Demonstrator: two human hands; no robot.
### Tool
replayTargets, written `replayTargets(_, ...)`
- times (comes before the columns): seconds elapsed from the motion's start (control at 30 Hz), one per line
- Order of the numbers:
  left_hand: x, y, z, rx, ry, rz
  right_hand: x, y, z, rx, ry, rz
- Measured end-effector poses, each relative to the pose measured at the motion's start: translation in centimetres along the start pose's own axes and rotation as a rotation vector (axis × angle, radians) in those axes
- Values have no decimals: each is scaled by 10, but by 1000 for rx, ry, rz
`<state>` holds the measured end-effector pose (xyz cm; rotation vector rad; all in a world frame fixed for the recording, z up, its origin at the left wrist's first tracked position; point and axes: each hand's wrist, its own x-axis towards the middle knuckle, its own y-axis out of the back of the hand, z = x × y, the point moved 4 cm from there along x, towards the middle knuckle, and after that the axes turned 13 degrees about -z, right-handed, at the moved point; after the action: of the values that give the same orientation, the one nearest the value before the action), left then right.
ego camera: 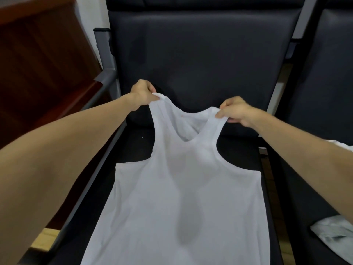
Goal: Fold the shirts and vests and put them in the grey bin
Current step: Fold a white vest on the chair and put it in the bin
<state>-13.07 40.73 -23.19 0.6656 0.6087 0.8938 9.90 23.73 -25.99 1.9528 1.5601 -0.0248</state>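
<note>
A white sleeveless vest (183, 188) is spread lengthwise over the seat of a dark chair (200, 54), its hem running out of the bottom of the view. My left hand (142, 92) pinches the left shoulder strap and lifts it a little. My right hand (236, 109) pinches the right shoulder strap at about the same height. The neckline hangs slack between the two hands. The grey bin is not in view.
A second dark chair (328, 73) stands to the right with crumpled white garments (336, 232) on its seat. A dark red wooden panel (38, 64) fills the left side. Grey metal armrests (107, 75) flank the seat.
</note>
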Motion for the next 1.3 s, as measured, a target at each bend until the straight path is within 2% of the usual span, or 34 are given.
replayTargets(0.1, -13, -12, -11, 58, 0, -84, -8, -30, 27, 93, -58, -129)
replayTargets(0.23, -25, -28, -38, 118, 13, -136, -25, -68, 52, -143, -40, -325)
replayTargets(0.43, -34, -36, -62, 105, 23, -161, -18, -66, 57, -26, -58, -85)
replayTargets(0.57, -32, -35, -64, 91, 17, -165, -10, -71, 57, 3, -55, -10)
replayTargets(0.73, -30, -33, -65, 69, -7, -190, -9, -67, 48, 30, -8, -2)
replayTargets(0.97, -31, -29, -66, 57, -21, -203, -11, -57, 40, -197, 62, -47)
replayTargets(1.13, -35, -33, -68, 59, -17, -221, -15, -65, 40, -211, 97, -62)
replayTargets(1.3, -35, -34, -67, 53, -15, -236, -10, -72, 47, -345, 76, -110)
